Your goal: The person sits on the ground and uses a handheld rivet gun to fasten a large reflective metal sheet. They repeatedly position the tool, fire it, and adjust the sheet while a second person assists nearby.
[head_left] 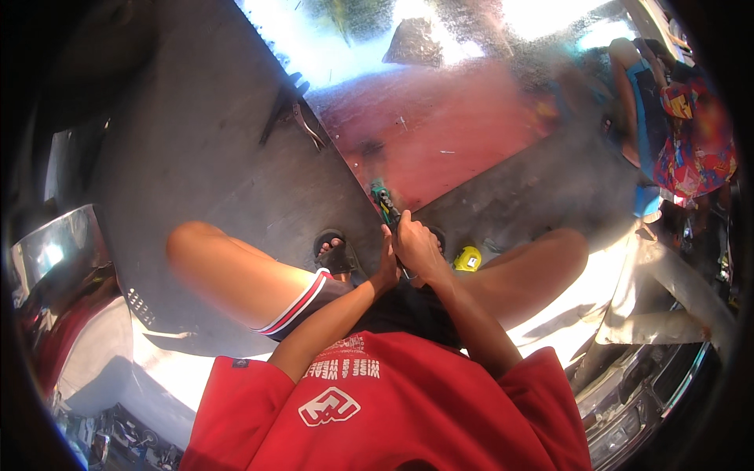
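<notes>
A shiny metal sheet (471, 149) lies flat in front of me, mirroring red and bright light. At its near corner is a hand tool with a green and black head (382, 196); its exact kind is unclear. My right hand (416, 243) wraps round the tool's handles from the right. My left hand (388, 259) presses in from the left, its fingers partly hidden. Between my wrists, a bit of the bright handle shows below the hands. Both hands are close together, above and between my sandalled feet.
A yellow tape measure (468, 258) lies by my right leg. Left of the sheet's edge is a plier-like tool (309, 125) with two slim prongs. A dark crumpled lump (415, 43) appears on the sheet's far part. Another person (667, 133) in blue shorts is at the right.
</notes>
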